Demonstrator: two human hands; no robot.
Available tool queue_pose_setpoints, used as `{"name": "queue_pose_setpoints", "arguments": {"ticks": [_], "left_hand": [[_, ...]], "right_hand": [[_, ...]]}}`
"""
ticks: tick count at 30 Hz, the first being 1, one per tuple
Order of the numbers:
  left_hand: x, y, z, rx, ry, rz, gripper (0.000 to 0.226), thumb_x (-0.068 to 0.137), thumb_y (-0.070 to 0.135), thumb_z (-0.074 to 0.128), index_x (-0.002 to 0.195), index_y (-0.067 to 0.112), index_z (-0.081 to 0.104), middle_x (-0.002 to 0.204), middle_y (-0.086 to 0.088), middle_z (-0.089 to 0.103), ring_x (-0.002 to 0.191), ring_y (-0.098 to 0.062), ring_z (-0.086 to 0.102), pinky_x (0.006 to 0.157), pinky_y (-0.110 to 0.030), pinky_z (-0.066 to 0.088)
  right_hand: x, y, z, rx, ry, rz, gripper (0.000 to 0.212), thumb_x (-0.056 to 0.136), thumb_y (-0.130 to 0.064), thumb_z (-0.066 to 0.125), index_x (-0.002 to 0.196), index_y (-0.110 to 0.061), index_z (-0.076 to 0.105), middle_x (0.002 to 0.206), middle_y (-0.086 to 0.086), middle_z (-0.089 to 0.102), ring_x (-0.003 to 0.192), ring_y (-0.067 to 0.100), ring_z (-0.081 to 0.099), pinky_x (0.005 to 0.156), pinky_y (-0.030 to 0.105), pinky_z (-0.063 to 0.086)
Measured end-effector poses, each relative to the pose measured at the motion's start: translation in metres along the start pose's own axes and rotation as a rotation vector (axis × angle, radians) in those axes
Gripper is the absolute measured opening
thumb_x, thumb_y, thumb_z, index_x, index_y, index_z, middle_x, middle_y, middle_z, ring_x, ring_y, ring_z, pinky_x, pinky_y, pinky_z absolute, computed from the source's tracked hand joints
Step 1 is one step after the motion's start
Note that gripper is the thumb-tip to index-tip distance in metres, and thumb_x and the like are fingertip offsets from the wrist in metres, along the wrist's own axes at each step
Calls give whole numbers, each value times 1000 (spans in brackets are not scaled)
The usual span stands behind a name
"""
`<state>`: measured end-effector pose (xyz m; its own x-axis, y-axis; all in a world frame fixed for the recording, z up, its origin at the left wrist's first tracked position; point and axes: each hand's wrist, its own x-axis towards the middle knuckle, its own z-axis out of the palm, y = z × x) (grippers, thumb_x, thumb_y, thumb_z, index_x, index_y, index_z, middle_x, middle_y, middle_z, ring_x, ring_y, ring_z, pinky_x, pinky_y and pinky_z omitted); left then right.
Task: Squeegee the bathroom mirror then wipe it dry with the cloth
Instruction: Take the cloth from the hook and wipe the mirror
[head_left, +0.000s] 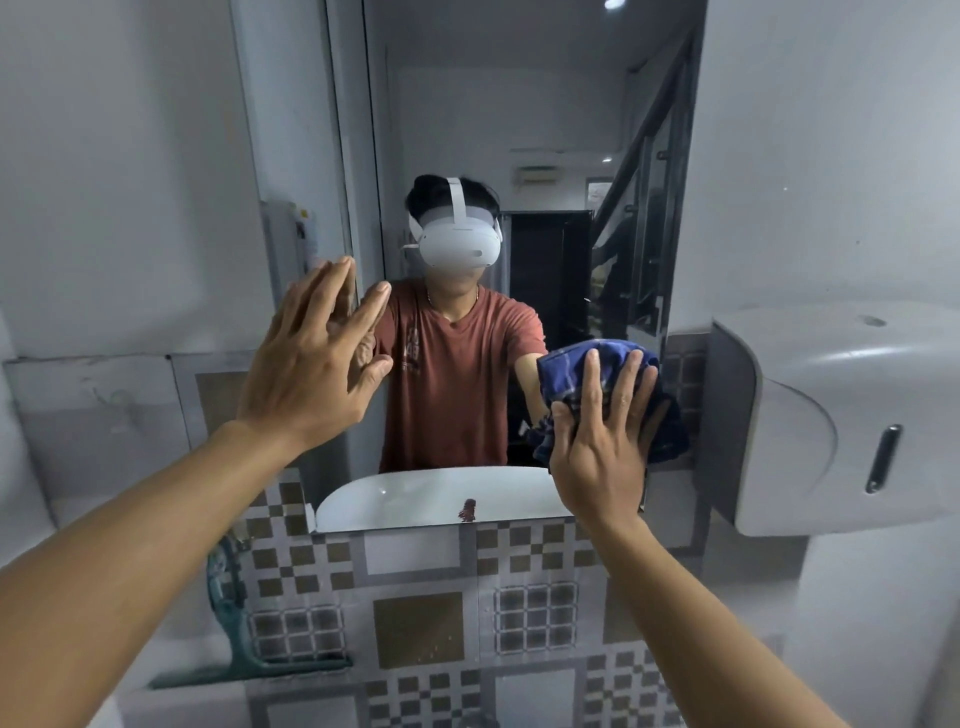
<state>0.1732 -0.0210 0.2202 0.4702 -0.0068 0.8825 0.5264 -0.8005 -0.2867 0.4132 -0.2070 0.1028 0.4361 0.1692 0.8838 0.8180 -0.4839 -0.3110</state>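
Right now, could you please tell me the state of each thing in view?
left hand: flat, fingers straight, at the mirror's left edge
right hand: flat, pressing the cloth
cloth: bunched, against the mirror
squeegee: set down, untouched
dispenser: closed

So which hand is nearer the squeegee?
Left. The left hand is flat on the mirror above the squeegee; the right hand presses the cloth farther right.

Grey walls (130, 156); checkered tile panel (415, 623) below; white dispenser (831, 415) at right.
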Motion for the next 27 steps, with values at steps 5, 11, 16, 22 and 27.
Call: {"name": "queue_pose_setpoints", "arguments": {"ticks": [5,11,16,22,27], "left_hand": [[1,-2,-1,14,-12,4,76,88,47,64,154,22,36,161,-19,24,148,-38,23,120,-52,26],[0,-6,-4,6,-32,19,78,87,47,65,154,21,35,161,-20,22,150,-38,19,120,-54,27],[-1,-6,-3,9,-47,8,78,88,48,64,155,23,34,163,-18,22,151,-37,19,120,-53,27],[3,-16,-7,84,-45,63,73,90,48,62,154,24,37,160,-18,29,148,-36,25,118,-50,30],[5,-16,-12,63,-62,69,72,91,48,63,154,23,38,159,-19,30,148,-36,26,118,-49,31]], "right_hand": [[-31,11,11,-33,-38,-27,63,106,-51,21,162,-24,12,169,18,-2,156,36,-8,123,60,-3],[-64,22,19,-47,-83,-95,64,107,-53,18,163,-25,5,170,13,-9,156,37,-6,123,61,-1],[-81,19,27,-61,-95,-153,68,105,-47,29,163,-23,3,170,15,-8,155,40,-3,121,66,4],[-81,-4,36,-82,-98,-378,65,106,-46,32,162,-23,10,170,13,-4,156,38,-2,118,70,10],[-75,-47,49,-62,-34,-420,63,107,-45,34,162,-24,13,167,15,13,156,36,2,119,70,6]]}}
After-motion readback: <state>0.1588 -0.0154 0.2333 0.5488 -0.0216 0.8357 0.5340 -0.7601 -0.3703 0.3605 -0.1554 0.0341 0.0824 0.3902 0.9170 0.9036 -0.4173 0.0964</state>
